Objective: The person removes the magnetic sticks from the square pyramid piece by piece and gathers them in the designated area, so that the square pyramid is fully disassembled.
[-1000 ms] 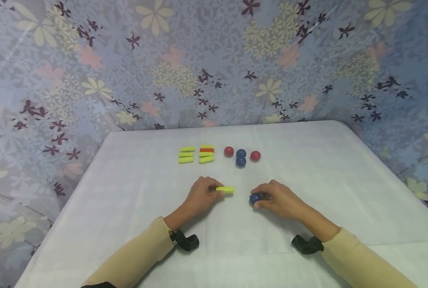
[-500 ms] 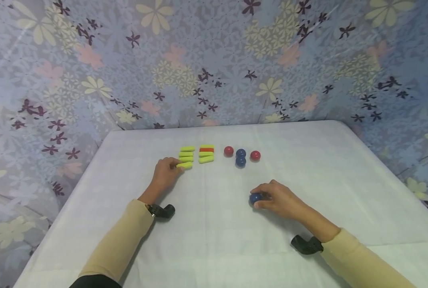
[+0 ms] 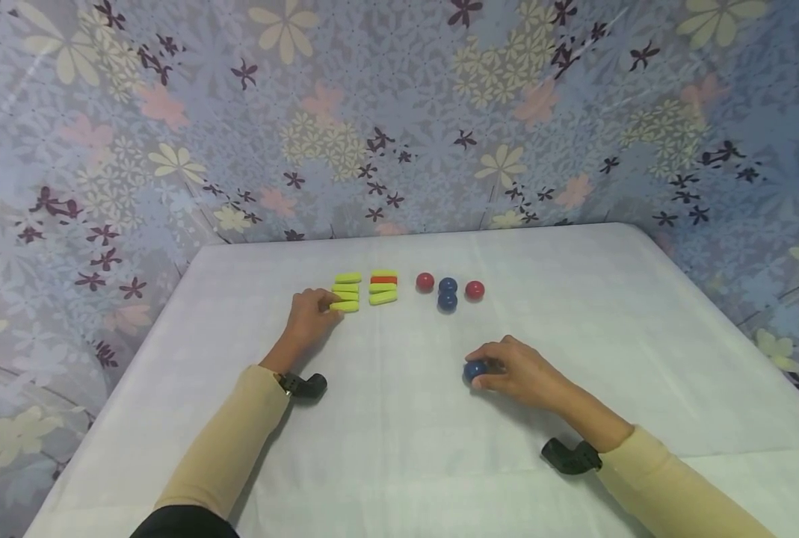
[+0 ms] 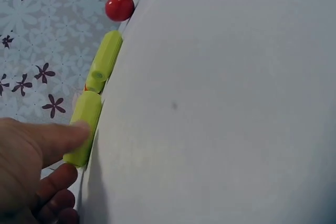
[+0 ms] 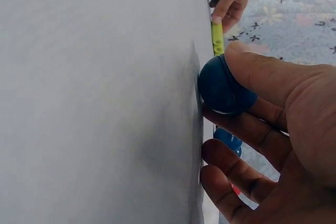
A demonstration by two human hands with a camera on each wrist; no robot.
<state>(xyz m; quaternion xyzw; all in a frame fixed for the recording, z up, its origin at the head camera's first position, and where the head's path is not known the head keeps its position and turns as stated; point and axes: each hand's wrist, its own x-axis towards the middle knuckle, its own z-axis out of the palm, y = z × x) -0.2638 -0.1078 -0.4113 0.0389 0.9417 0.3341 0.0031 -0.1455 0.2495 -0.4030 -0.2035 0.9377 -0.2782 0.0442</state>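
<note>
My left hand (image 3: 310, 317) pinches a short yellow stick-like piece (image 3: 347, 306) at the near end of a column of similar yellow pieces (image 3: 347, 288). In the left wrist view the thumb lies over this held piece (image 4: 89, 108), which rests on or just above the white cloth. Nearer the front and to the right, my right hand (image 3: 523, 373) holds a glossy blue ball (image 3: 474, 371) at the cloth. The right wrist view has the blue ball (image 5: 223, 85) between thumb and index finger, with the other fingers spread loosely below.
A second column of yellow pieces (image 3: 383, 297), with one red piece (image 3: 383, 279) among them, lies to the right. Beyond it sit two red balls (image 3: 424, 282) and two blue balls (image 3: 448, 301). A flowered cloth (image 3: 399, 119) hangs behind the table.
My left hand has carried the yellow piece from the middle of the table leftward and back to the column's near end. The right hand stays in place with its blue ball.
</note>
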